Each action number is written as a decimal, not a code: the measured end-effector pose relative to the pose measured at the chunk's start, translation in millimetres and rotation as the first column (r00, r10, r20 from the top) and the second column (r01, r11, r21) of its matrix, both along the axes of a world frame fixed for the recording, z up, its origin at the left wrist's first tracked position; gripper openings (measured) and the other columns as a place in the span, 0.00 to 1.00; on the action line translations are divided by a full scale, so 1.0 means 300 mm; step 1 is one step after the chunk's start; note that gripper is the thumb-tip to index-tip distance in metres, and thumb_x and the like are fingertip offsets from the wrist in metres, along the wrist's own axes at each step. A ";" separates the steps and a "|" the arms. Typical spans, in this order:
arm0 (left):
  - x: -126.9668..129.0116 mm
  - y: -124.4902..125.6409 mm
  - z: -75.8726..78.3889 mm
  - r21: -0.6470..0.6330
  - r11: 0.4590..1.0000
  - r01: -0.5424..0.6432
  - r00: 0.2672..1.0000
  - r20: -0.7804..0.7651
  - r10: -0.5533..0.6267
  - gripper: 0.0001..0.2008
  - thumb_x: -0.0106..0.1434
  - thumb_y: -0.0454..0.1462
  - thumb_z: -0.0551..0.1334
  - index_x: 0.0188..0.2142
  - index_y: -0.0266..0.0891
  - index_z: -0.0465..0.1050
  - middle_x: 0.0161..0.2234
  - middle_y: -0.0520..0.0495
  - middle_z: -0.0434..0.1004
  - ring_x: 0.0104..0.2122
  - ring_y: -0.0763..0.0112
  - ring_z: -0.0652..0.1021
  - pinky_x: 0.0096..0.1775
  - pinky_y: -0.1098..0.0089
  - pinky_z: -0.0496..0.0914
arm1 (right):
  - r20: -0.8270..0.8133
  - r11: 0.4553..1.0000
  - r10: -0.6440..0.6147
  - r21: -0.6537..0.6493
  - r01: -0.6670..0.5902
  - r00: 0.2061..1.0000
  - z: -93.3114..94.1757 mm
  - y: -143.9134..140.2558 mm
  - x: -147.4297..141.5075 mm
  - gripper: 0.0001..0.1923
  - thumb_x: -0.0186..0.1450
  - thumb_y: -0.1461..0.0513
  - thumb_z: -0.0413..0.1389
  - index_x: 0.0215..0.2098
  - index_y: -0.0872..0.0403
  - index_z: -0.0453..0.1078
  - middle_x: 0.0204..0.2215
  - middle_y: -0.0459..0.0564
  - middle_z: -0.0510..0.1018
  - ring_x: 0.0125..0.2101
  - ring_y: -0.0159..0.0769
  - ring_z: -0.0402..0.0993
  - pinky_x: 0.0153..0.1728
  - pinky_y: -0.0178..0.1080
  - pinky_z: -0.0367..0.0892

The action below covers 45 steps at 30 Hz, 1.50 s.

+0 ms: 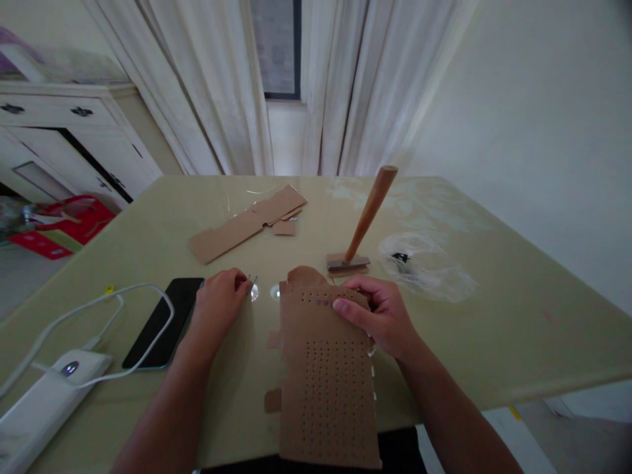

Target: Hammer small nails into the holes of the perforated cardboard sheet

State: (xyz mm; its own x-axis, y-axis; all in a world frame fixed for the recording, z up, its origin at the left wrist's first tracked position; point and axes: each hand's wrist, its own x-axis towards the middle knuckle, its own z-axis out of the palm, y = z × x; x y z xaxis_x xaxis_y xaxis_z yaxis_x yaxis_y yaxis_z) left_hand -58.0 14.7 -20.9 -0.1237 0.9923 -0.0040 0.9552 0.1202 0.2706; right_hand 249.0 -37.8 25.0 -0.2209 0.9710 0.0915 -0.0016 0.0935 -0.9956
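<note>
My right hand [388, 316] grips the top right of an upright brown cardboard panel [328, 395], thumb on the front and fingers behind. Rows of small punched holes fill the panel's lower part, and a shorter band of holes runs near its top, with some dark marks in it. To the left of the panel, my left hand [224, 296] is pinched closed just above the table. Thin wire-like legs [253, 282] stick out from its fingertips; the rest of that small piece is hidden.
Behind the panel, a wooden-handled hammer [370, 214] stands on its head on a cardboard scrap. Cardboard strips [237, 230] lie farther back. A clear plastic bag [429, 270] with something black sits right. A phone [165, 322], white cable and white power strip [59, 401] lie left.
</note>
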 end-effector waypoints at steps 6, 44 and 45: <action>0.033 -0.006 0.010 0.238 0.966 0.103 0.983 0.124 -0.136 0.14 0.74 0.42 0.58 0.45 0.38 0.81 0.43 0.38 0.85 0.43 0.50 0.83 0.46 0.55 0.75 | -0.074 0.999 0.025 -0.044 -0.028 0.997 -0.007 0.003 0.004 0.16 0.61 0.51 0.74 0.33 0.54 0.80 0.22 0.42 0.74 0.20 0.27 0.62 0.20 0.30 0.56; 0.162 -0.147 0.088 0.860 0.510 0.006 0.679 0.371 -0.634 0.10 0.77 0.37 0.62 0.52 0.44 0.81 0.47 0.44 0.83 0.45 0.63 0.80 0.47 0.61 0.73 | -0.031 0.997 0.053 -0.056 -0.055 0.998 -0.013 0.005 0.004 0.16 0.63 0.49 0.71 0.35 0.54 0.79 0.23 0.42 0.74 0.21 0.27 0.62 0.20 0.30 0.56; 0.160 -0.153 0.089 0.895 0.431 0.115 0.716 0.226 -0.660 0.09 0.76 0.38 0.63 0.52 0.43 0.82 0.47 0.43 0.83 0.45 0.62 0.80 0.48 0.59 0.72 | -0.016 0.998 0.053 -0.043 -0.053 0.998 -0.012 0.005 0.004 0.16 0.63 0.50 0.71 0.35 0.54 0.79 0.23 0.42 0.74 0.21 0.27 0.61 0.20 0.30 0.55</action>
